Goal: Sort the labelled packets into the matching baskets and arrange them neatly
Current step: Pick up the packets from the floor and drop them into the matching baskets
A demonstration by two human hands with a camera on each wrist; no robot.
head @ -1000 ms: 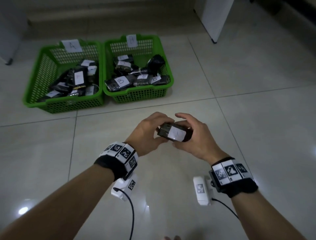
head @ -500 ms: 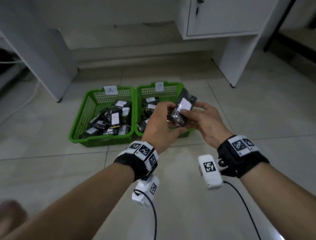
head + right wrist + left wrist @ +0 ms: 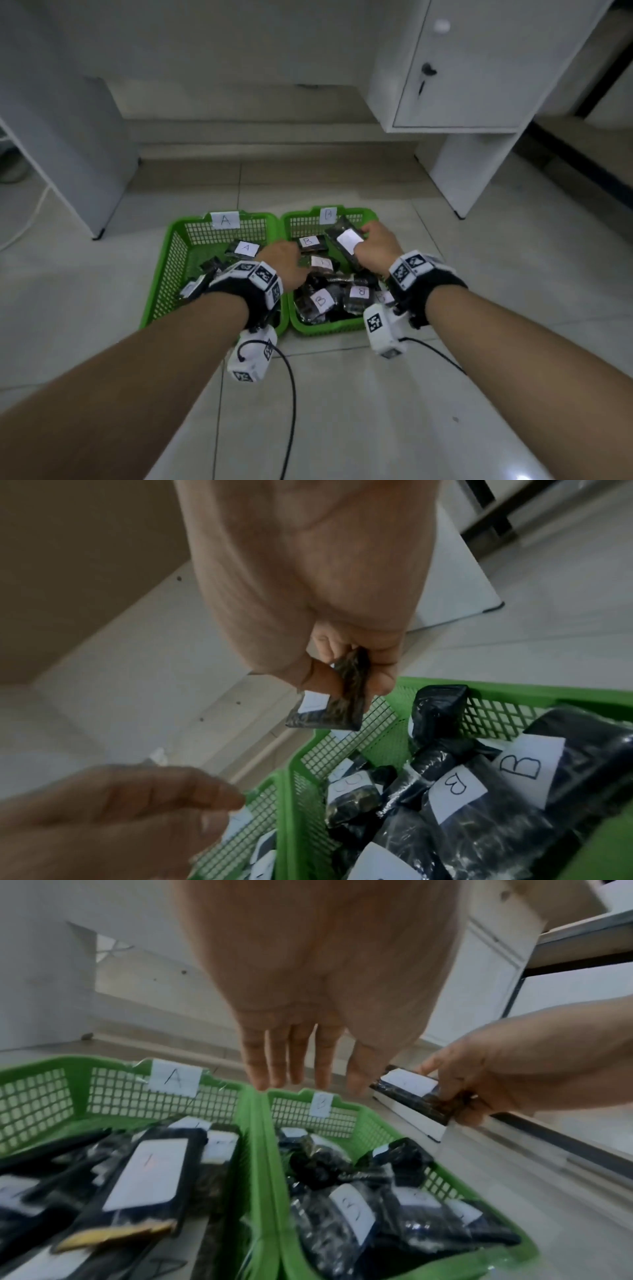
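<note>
Pale tiled floor (image 3: 513, 274) under a white cabinet (image 3: 479, 68). The right hand (image 3: 375, 248) pinches a dark packet (image 3: 346, 241) between thumb and fingers above basket B (image 3: 368, 216). The left hand (image 3: 284, 262), fingers straight and empty, hovers over the join with basket A (image 3: 171, 253). Both baskets hold labelled packets.

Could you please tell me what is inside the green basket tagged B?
Basket B holds a loose pile of dark packets, several with white B labels. Lower packets and the basket floor are covered by the pile.
</note>
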